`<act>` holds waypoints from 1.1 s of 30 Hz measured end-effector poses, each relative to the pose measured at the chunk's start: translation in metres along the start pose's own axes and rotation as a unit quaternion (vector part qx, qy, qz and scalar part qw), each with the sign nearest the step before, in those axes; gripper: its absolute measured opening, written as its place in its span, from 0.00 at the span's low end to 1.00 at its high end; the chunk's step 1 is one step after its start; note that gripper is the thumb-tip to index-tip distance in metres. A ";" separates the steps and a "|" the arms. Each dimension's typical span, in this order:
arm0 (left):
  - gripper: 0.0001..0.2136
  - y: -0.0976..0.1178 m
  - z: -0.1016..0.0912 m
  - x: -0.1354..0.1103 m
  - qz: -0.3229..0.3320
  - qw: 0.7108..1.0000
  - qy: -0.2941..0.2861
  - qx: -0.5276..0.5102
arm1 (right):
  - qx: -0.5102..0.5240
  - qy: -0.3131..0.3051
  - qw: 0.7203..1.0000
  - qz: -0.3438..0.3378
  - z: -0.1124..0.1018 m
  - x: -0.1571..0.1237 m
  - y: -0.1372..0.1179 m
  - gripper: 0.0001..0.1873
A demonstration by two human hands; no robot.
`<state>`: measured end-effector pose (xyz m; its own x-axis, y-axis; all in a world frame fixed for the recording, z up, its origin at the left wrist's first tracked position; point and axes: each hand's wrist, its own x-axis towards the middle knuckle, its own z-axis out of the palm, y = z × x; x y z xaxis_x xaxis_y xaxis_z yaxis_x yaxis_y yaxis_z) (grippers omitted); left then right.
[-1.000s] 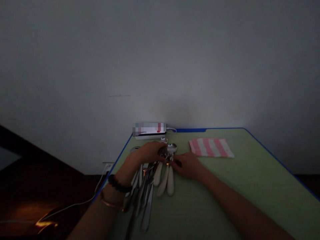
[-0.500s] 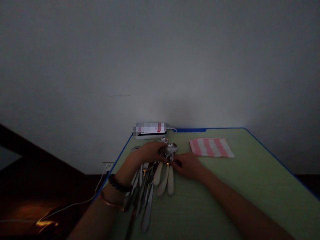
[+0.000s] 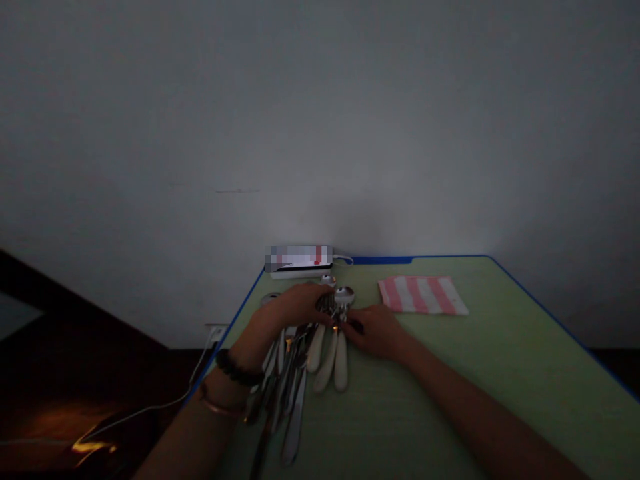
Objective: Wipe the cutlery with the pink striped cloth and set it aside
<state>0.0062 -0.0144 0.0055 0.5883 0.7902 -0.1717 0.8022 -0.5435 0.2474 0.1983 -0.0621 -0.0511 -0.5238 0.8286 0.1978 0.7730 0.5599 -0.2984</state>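
A pile of cutlery (image 3: 293, 373) lies on a green table (image 3: 450, 373) with a blue edge: several steel knives and spoons, plus pieces with white handles (image 3: 341, 363). My left hand (image 3: 295, 305) rests curled over the top of the pile, fingers bent down onto the metal necks. My right hand (image 3: 377, 330) lies beside the white-handled pieces, fingertips pinched at the neck of a spoon (image 3: 344, 295) whose bowl points away from me. The light is dim, so the exact grip is hard to make out.
A pink and white striped cloth (image 3: 423, 295) lies folded toward the table's far right. A flat white device (image 3: 300, 261) with a cable sits at the far edge against the wall. A white cord (image 3: 165, 403) hangs off the left side toward the dark floor.
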 end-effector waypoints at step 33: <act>0.08 0.088 -0.047 -0.035 0.067 0.918 0.170 -0.352 | 0.212 -0.084 0.973 -0.026 -0.147 -0.026 -0.020 0.09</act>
<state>0.0515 -0.0766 0.0782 0.5159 0.8368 0.1835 0.3898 -0.4201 0.8195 0.2487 -0.0944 0.0870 -0.6371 0.7668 0.0786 0.5448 0.5201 -0.6579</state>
